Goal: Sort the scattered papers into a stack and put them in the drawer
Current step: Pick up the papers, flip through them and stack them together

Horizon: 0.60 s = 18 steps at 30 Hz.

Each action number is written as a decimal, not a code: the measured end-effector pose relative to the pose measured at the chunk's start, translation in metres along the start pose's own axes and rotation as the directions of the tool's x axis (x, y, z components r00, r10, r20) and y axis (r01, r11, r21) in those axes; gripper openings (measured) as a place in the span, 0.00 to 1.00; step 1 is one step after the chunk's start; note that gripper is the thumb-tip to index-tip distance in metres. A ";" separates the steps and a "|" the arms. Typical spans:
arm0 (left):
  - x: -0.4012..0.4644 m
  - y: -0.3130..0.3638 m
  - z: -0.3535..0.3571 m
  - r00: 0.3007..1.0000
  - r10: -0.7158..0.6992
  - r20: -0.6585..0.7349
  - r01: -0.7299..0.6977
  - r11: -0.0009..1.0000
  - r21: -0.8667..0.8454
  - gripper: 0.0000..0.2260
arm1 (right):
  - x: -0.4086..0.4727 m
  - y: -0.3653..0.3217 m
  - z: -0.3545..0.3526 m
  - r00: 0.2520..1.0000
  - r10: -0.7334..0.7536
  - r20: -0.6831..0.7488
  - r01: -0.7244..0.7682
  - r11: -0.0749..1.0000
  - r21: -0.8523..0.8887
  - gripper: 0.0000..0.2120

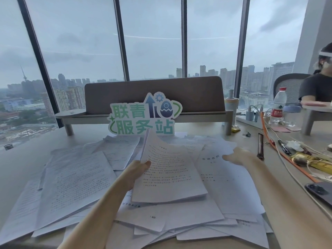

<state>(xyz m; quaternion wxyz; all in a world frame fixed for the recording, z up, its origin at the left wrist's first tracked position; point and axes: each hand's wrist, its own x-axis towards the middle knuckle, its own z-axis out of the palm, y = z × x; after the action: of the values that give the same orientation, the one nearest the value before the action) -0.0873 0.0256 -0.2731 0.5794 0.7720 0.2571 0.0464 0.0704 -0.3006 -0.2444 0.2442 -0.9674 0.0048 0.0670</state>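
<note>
Many printed papers (pixel 75 178), scattered, overlapping.

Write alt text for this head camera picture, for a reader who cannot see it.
A person's left hand holds up a small stack of printed sheets while the right hand touches another sheet among the scattered papers covering a desk. Behind them stands a green sign, and tall windows show a grey city skyline.

White printed papers (pixel 75 178) lie scattered in overlapping, skewed layers across the tabletop (pixel 16 159). A small stack of sheets (pixel 168 175) is raised above them, tilted, its far edge curling up, pinched at its left edge by the left hand (pixel 138 169).
</note>
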 end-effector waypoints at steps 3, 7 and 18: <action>-0.001 0.000 0.000 1.000 0.006 -0.002 -0.006 1.000 -0.006 0.11 | -0.001 0.004 0.005 1.000 0.016 0.019 -0.014 0.998 -0.054 0.35; -0.001 0.000 0.000 1.000 0.011 -0.005 -0.010 1.000 0.007 0.12 | -0.007 -0.002 0.001 1.000 0.010 0.019 -0.009 0.999 -0.041 0.34; 0.001 -0.001 -0.001 1.000 0.002 0.009 -0.002 1.000 -0.008 0.13 | -0.015 -0.009 -0.009 1.000 0.015 0.019 -0.016 1.000 0.027 0.33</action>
<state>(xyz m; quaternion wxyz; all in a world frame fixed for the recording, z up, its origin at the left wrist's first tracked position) -0.0875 0.0274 -0.2739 0.5834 0.7703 0.2534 0.0447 0.0567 -0.2971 -0.2301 0.2569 -0.9632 0.0110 0.0779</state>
